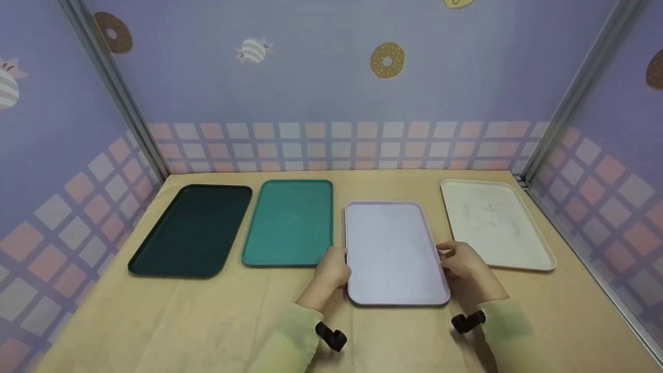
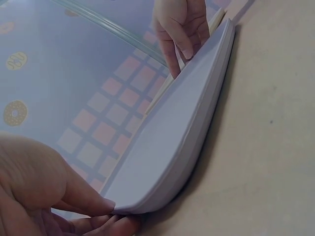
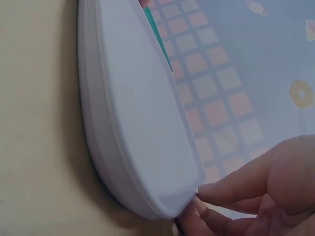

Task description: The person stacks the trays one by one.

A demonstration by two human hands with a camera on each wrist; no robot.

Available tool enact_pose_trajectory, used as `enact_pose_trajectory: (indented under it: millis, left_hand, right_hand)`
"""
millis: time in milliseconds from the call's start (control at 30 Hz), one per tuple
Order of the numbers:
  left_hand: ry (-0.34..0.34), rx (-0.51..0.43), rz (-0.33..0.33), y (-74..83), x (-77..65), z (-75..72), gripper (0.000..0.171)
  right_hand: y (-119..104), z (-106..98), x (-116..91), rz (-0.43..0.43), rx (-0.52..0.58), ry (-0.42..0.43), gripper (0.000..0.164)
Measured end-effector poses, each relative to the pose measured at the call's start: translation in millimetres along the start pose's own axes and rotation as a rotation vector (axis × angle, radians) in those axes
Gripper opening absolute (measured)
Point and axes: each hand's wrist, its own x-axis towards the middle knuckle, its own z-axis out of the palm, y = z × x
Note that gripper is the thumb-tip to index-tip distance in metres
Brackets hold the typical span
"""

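A pale lilac tray lies in front of me, between my two hands. My left hand pinches its left edge; in the left wrist view the thumb is on the rim and the fingers are below. On the opposite side, my right hand pinches the right edge, thumb and fingertips meeting at the rim in the right wrist view. The tray's side looks layered there, with a dark line along its bottom; I cannot tell whether several trays are stacked. Both hands' lower fingers are partly hidden.
Left of the lilac tray lie a teal tray and a near-black tray. A white tray is on the right, close beside my right hand. All rest on a beige cloth, with patterned walls on three sides.
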Motion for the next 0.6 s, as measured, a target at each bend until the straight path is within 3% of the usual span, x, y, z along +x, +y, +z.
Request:
enact_pose_trajectory:
  millis: [300, 433, 600]
  left_hand:
    - [-0.006, 0.041, -0.019, 4.2, -3.3, -3.6, 0.040]
    - [0.019, 0.063, -0.008, 9.8, -5.2, -3.9, 0.045]
    - [0.094, 0.025, 0.016, 19.9, -4.5, 2.1, 0.050]
  right_hand:
    - [1, -18, -6, 0.047, 0.183, -0.027, 0.055]
    - [4, -31, -9, 0.052, 0.173, 0.025, 0.055]
    - [14, -51, -11, 0.078, 0.167, 0.076, 0.055]
